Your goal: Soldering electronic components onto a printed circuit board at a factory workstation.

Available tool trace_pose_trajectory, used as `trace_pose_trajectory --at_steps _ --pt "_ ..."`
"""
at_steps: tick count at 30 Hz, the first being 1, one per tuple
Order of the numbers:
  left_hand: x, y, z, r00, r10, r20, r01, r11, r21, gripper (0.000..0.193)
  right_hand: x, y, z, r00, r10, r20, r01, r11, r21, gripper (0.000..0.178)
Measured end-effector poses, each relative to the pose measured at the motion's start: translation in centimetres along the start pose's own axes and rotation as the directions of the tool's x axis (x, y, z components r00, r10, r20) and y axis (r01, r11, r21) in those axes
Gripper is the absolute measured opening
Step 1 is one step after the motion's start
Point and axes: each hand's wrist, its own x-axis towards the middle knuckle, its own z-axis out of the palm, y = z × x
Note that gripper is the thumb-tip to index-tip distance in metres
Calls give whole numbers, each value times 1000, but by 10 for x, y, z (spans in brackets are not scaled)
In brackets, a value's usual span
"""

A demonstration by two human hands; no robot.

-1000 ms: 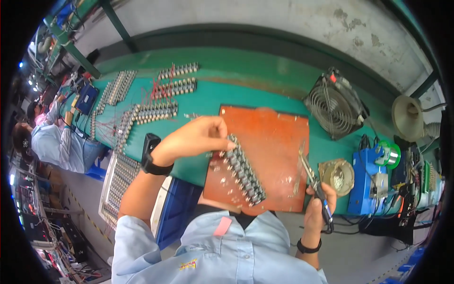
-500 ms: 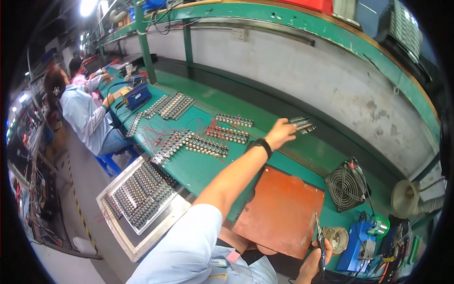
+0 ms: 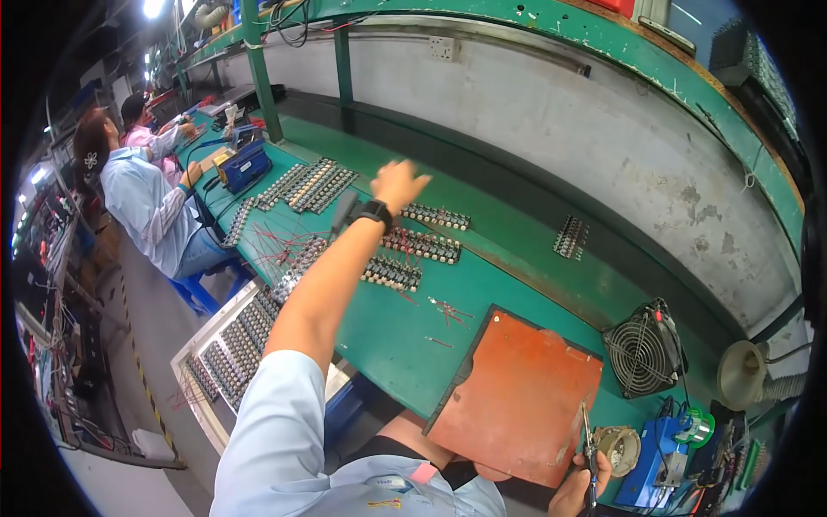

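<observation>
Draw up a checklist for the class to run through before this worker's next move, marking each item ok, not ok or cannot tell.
1. Left hand free: ok, fingers spread above the green workbench, holding nothing.
2. Right hand grips the slim metal hand tool: ok.
3. Orange-brown rectangular work mat bare: ok.
4. Strips of small grey components within the left hand's reach: ok.
5. Round wire-grille fan running: cannot tell.
</observation>
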Motion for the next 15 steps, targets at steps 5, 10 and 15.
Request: trace_pose_trajectory --at_steps 5,10,15 --pt "-7 -20 23 920 -313 236 229 918 325 59 -3 4 -4 997 57 -43 -59 998 -31 37" --pt "16 -32 17 903 -251 349 236 968 85 59 -1 3 0 997 56 -57 -56 998 7 38" --pt "16 -27 2 911 -48 409 367 546 -753 48 -10 19 -18 996 70 -59 -65 994 86 45"
